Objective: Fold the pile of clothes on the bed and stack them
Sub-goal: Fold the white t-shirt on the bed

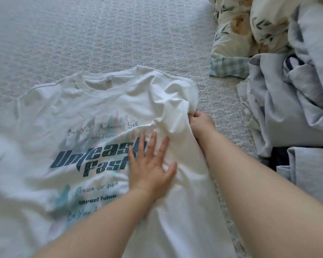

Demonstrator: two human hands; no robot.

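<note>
Our left hand (151, 168) presses flat, fingers spread, on white printed cotton tee (63, 142) (front up) on quilted bed (101, 34); right hand (200, 121) pinches its folded-over sleeve, w/ grey clothes pile (291, 101) far right.

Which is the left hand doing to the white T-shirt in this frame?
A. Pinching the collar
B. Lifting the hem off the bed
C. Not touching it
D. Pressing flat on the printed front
D: the left hand lies with fingers spread on the white T-shirt, over its print.
</note>
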